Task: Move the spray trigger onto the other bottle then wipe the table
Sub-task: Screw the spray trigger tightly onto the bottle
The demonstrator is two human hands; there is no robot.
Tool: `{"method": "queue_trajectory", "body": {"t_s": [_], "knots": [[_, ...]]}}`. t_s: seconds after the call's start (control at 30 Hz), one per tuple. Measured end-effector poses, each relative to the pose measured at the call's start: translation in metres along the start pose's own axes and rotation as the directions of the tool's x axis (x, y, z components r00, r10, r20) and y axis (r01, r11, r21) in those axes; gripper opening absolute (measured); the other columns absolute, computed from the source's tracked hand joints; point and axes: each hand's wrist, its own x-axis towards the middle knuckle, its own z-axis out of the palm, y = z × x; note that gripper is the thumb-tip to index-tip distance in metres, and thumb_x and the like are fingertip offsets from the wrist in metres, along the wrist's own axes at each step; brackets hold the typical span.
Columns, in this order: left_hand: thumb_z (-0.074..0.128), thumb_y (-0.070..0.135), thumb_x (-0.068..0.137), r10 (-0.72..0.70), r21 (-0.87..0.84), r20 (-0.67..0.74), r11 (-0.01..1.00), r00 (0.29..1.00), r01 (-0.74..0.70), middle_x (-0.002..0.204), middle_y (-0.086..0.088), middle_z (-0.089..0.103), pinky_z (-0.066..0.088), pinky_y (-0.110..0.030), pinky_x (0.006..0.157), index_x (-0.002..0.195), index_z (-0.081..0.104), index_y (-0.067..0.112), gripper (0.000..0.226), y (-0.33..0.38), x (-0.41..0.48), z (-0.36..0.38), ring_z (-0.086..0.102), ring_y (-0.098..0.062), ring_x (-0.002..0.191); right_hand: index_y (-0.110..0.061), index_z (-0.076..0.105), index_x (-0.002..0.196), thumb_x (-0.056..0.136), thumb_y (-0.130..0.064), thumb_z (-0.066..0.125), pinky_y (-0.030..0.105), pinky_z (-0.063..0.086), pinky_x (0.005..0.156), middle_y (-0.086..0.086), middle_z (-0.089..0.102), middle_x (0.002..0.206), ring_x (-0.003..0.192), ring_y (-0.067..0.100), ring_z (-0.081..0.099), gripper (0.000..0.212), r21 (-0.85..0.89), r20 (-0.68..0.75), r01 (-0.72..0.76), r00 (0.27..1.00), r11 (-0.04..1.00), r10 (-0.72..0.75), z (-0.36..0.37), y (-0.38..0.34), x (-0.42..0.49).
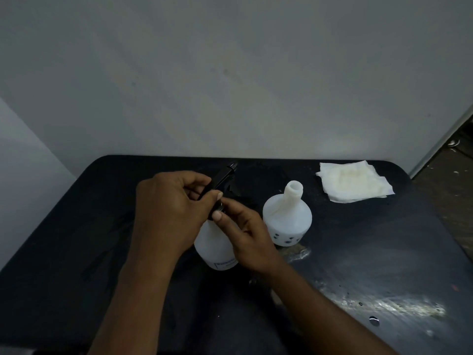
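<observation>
We take the open-necked bottle (pixel 287 219) as our mark: white, upright, its neck bare. Behind it and to the right, well apart, lies a folded white paper towel (pixel 355 183) with a faint yellowish stain, close to the far edge of the table (pixel 76 226). Just left of the open bottle stands a second white bottle (pixel 215 252), and both hands crowd over its top, hiding its neck from us. The black spray trigger (pixel 222 175) sits on that left bottle, its nozzle pointing away towards the wall. Our left hand (pixel 169 208) has its fingers curled round the trigger's head; our right hand (pixel 245 234) pinches the collar below it between thumb and fingers, and its wrist passes just in front of the open bottle.

Left of the two bottles the tabletop runs bare to its rounded far corner. In front of the open bottle and to its right, the table stretches on to the near edge.

The surface is dark and matt, with pale glistening smears in front of and right of the open bottle, and a few droplets. A plain grey wall (pixel 230 73) rises behind, and a strip of floor (pixel 455 162) shows at far right
</observation>
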Motion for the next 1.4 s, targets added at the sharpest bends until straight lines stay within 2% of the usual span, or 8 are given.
{"method": "queue_trajectory", "body": {"t_s": [0.2,0.33,0.47,0.67,0.9,1.13,1.27,1.4], "knots": [[0.084,0.024,0.068,-0.010,-0.007,-0.008,1.000,1.000,0.010,0.066,0.018,0.064,0.044,0.000,0.057,0.088,0.075,0.020,0.022,0.000,0.001,0.001,0.062,0.010,0.068,-0.018,0.061,0.103,0.074,-0.038,0.080,0.029,0.058,0.084,-0.007,0.074,0.096,0.093,0.009,0.072,0.040,-0.136,-0.180,0.050,0.981,0.989,-0.074,0.011,-0.002,-0.004],[0.083,0.024,0.069,-0.003,-0.017,-0.004,1.000,1.000,0.003,0.067,0.017,0.064,0.046,-0.003,0.057,0.089,0.075,0.019,0.022,-0.001,0.001,0.001,0.062,0.007,0.069,-0.025,0.065,0.099,0.077,-0.037,0.075,0.014,0.051,0.077,-0.025,0.069,0.088,0.085,-0.002,0.067,0.027,-0.207,-0.212,0.102,0.966,0.973,-0.147,0.015,-0.001,-0.003],[0.083,0.025,0.070,0.010,-0.009,0.010,1.000,1.000,-0.010,0.068,0.018,0.064,0.045,-0.002,0.058,0.090,0.075,0.019,0.023,-0.001,0.000,-0.001,0.061,0.008,0.071,-0.014,0.068,0.119,0.089,-0.029,0.067,0.045,0.053,0.097,0.001,0.074,0.112,0.109,0.017,0.068,0.033,-0.068,-0.107,0.061,0.992,0.996,-0.068,0.008,-0.001,-0.001],[0.082,0.025,0.071,0.009,0.007,0.001,1.000,1.000,-0.009,0.070,0.017,0.065,0.046,-0.002,0.060,0.092,0.075,0.018,0.023,0.000,-0.001,-0.002,0.061,0.007,0.074,0.001,0.061,0.124,0.097,-0.012,0.057,0.056,0.045,0.105,0.025,0.066,0.121,0.118,0.040,0.060,0.031,0.053,0.107,-0.053,0.993,0.997,0.047,-0.008,0.000,0.009],[0.082,0.027,0.069,-0.022,0.015,0.009,1.000,1.000,0.022,0.069,0.017,0.065,0.048,-0.004,0.059,0.092,0.075,0.021,0.024,0.000,0.000,0.000,0.062,0.007,0.071,-0.030,0.063,0.103,0.074,-0.036,0.078,0.015,0.052,0.078,-0.027,0.070,0.092,0.090,-0.002,0.069,0.034,-0.122,-0.165,0.073,0.982,0.990,-0.092,0.016,0.000,-0.004],[0.082,0.026,0.070,-0.007,0.003,0.014,1.000,1.000,0.007,0.070,0.017,0.065,0.046,-0.002,0.060,0.092,0.075,0.019,0.024,-0.001,-0.001,-0.004,0.061,0.007,0.074,-0.008,0.063,0.127,0.096,-0.021,0.060,0.049,0.047,0.106,0.009,0.069,0.124,0.122,0.023,0.062,0.033,0.005,0.033,0.008,0.999,1.000,-0.008,0.004,0.002,0.003],[0.082,0.025,0.071,0.002,0.010,0.018,1.000,1.000,-0.002,0.069,0.017,0.065,0.046,-0.002,0.059,0.092,0.075,0.019,0.023,0.000,-0.002,-0.004,0.061,0.007,0.074,-0.005,0.060,0.126,0.099,-0.019,0.053,0.052,0.046,0.106,0.016,0.067,0.122,0.120,0.030,0.061,0.031,-0.003,0.150,-0.030,0.988,1.000,0.030,-0.003,0.000,0.007],[0.083,0.027,0.068,-0.016,0.016,0.021,1.000,1.000,0.016,0.067,0.016,0.065,0.046,-0.002,0.059,0.087,0.075,0.021,0.022,0.000,-0.003,-0.005,0.062,0.006,0.070,-0.014,0.056,0.125,0.097,-0.028,0.057,0.058,0.051,0.091,0.015,0.067,0.106,0.101,0.035,0.065,0.031,-0.082,0.071,0.015,0.997,0.996,-0.010,-0.001,0.005,0.001]]}}
